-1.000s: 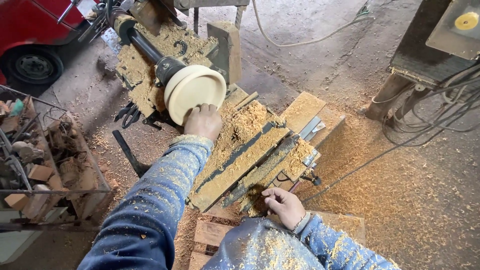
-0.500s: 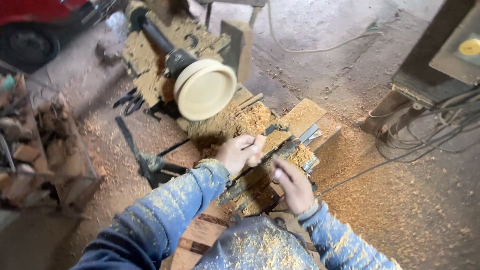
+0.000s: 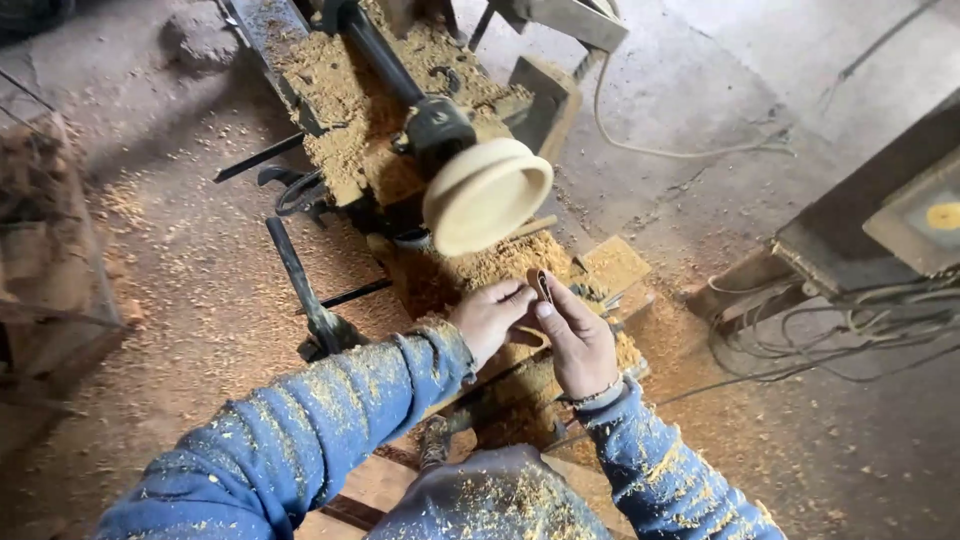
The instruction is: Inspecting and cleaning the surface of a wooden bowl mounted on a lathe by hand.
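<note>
Both hands – left hand [image 3: 490,318], right hand [image 3: 578,340] – pinching a small strip [image 3: 543,286], sawdust-strewn lathe [image 3: 400,150], dusty concrete floor [image 3: 700,90]

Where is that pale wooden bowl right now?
In the head view, the pale wooden bowl sits centre frame, mounted on the sawdust-covered lathe, just above and apart from the person's two hands.

The small strip [image 3: 543,287] pinched between the left hand [image 3: 490,318] and right hand [image 3: 578,343] at frame centre is too small to tell its material. Sawdust buries most of the lathe bed [image 3: 350,110], whose far end runs off the top edge. Both sleeves are cut off by the bottom edge. The box [image 3: 925,215] at right is cropped.
</note>
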